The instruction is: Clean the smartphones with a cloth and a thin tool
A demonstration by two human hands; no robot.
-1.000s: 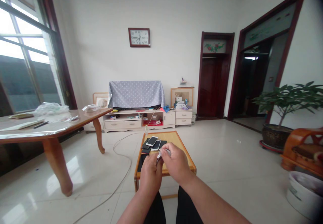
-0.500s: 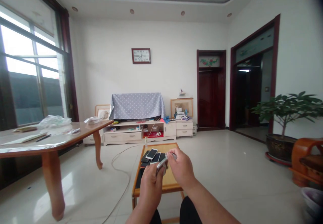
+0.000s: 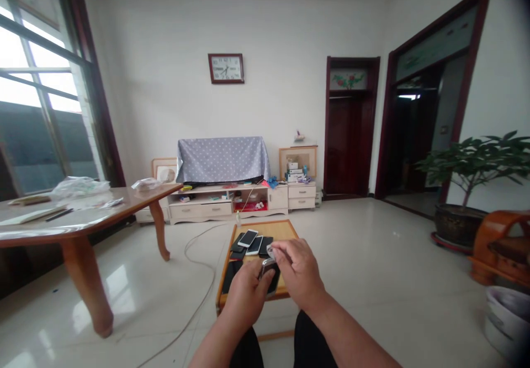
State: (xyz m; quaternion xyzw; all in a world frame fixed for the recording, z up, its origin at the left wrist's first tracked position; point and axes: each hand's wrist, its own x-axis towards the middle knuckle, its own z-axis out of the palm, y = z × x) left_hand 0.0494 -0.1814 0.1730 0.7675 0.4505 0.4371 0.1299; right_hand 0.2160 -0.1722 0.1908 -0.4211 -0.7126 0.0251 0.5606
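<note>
My left hand (image 3: 245, 293) is closed around a dark phone with a silvery edge (image 3: 269, 275), held over the near end of a small low wooden table (image 3: 285, 230). My right hand (image 3: 298, 271) pinches something small and pale at the phone's top edge; I cannot make out what it is. Several more phones (image 3: 252, 241), white and black, lie flat on the table just beyond my hands.
A big wooden table (image 3: 83, 219) with papers and a plastic bag stands at the left. A white cable (image 3: 194, 257) trails over the tiled floor. A low cabinet with a cloth-covered set (image 3: 223, 161) is against the far wall. A potted plant (image 3: 467, 191) and wooden chair (image 3: 497, 246) stand at the right.
The view tipped up and came back down. My hands have dropped a little toward me, still together on the phone, which now shows its dark face.
</note>
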